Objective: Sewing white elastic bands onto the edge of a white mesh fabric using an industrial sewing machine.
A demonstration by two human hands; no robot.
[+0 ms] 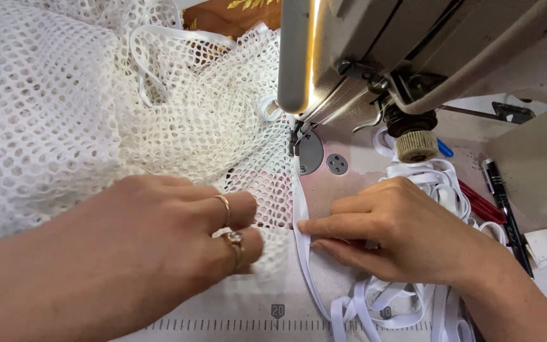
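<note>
Mesh fabric point(64, 107) lies left of the sewing machine point(400, 50); elastic tape point(406, 297) piles right, before it.

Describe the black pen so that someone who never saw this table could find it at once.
Start at the sewing machine and go to the table on its right side. Past the right hand and the heap of white elastic tape, the black pen lies lengthwise. The red pens beside it differ by colour.

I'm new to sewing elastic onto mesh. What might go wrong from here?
The right hand has fingertips on the white elastic strip, in line with the sewing machine's presser foot; they might get drawn close. The loose white elastic pile may tangle. The left hand presses the white open-hole mesh fabric, which may shift off the strip.
</note>
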